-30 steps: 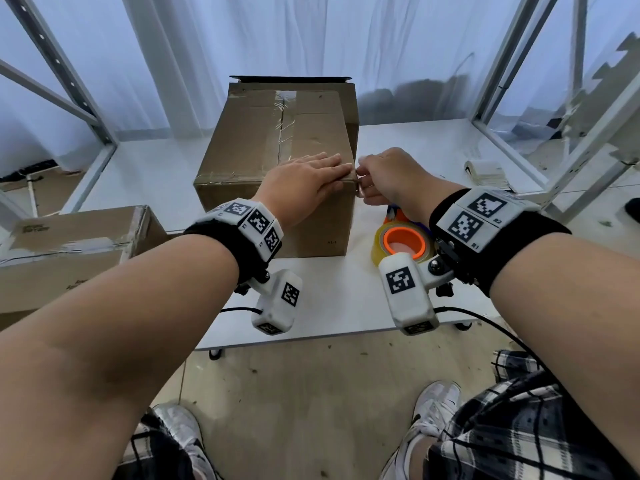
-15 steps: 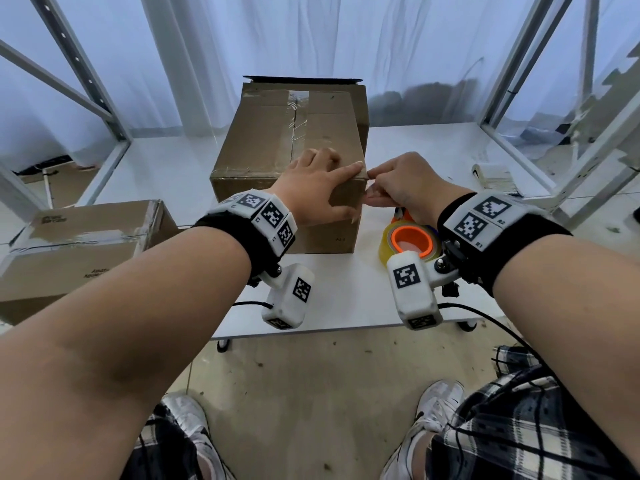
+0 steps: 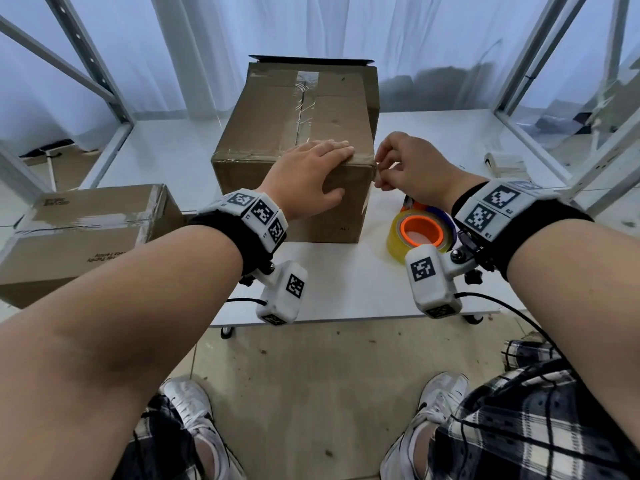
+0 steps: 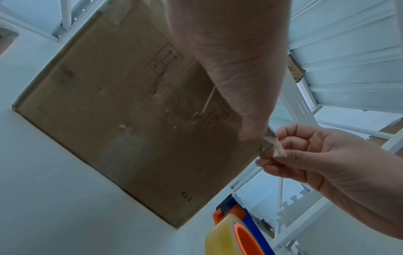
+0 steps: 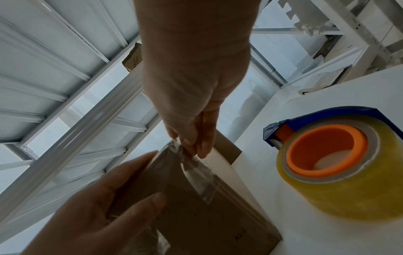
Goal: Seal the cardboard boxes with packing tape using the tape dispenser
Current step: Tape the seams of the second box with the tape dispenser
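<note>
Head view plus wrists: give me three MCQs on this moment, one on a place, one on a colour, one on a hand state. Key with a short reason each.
1. Where does the tape dispenser sit?
A. On top of the box
B. On the white table, right of the box
C. On the floor

2. What colour is the dispenser's core?
A. Orange
B. Green
C. Black

3. What is the right hand doing?
A. Lying flat on the table
B. Gripping the dispenser
C. Pinching a loose tape end at the box's near right corner

Key:
1 B: the dispenser stands on the table beside the cardboard box, below the right wrist.
2 A: the orange ring shows inside the yellowish tape roll.
3 C: the left wrist view shows the fingers closed on the tape strip, while the left hand lies on the box edge.
</note>
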Demonstrator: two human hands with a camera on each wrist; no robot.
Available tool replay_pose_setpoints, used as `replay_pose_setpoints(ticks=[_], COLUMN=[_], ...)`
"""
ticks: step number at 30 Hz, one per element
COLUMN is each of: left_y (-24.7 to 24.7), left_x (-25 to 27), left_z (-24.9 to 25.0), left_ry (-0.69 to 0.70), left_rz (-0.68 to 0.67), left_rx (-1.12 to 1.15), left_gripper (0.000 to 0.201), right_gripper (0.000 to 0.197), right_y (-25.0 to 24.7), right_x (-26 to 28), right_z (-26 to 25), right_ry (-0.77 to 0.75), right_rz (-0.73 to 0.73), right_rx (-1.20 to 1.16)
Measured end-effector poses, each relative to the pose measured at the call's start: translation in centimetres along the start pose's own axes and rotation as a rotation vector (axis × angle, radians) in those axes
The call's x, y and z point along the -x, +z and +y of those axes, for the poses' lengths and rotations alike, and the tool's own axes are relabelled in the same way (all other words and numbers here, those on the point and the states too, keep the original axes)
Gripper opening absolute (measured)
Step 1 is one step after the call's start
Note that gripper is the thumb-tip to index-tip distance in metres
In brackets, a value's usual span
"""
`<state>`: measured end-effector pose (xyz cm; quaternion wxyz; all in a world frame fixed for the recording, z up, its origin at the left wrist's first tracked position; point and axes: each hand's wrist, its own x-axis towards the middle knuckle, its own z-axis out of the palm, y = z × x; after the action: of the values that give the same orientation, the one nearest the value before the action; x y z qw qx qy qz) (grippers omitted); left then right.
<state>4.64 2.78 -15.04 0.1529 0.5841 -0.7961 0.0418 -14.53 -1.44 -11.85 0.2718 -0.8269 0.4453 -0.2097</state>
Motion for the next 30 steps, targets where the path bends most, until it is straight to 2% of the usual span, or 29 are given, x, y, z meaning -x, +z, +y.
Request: replay_pose_setpoints(ticks=[9, 16, 20, 23, 27, 30], left_y=[0.4, 0.4, 0.9, 1.5, 2.2, 2.4], left_x=[0.1, 0.1, -0.1, -0.5, -1.3, -1.4], left_z=[0.2, 0.3, 0.6, 1.2, 2.3, 2.2], left_ry=[-0.016, -0.006, -0.021, -0.033, -0.095, -0.058], left_rz=[0.063, 0.025, 0.080, 0.136, 0.184, 0.191], left_rx=[0.031, 0.011, -0.008, -0.094, -0.194, -0.249], left_gripper=[0.064, 0.072, 0.076, 0.071, 0.060, 0.056], right_gripper=[0.028, 0.040, 0.045, 0.047, 0.036, 0.021], right_y=[0.2, 0.6, 1.0, 1.0, -0.4, -0.2], right_x=[-0.3, -2.0, -2.8, -2.7, -2.0, -1.7], right_z=[-0.3, -0.8, -0.6, -0.1, 0.8, 1.2], right_ry=[-0.102, 0.006, 0.002, -0.038, -0.073, -0.093], right_rz=[0.035, -0.036, -0.048, -0.073, -0.141, -0.047], right_rx=[0.174, 0.101, 0.130, 0.134, 0.049, 0.046])
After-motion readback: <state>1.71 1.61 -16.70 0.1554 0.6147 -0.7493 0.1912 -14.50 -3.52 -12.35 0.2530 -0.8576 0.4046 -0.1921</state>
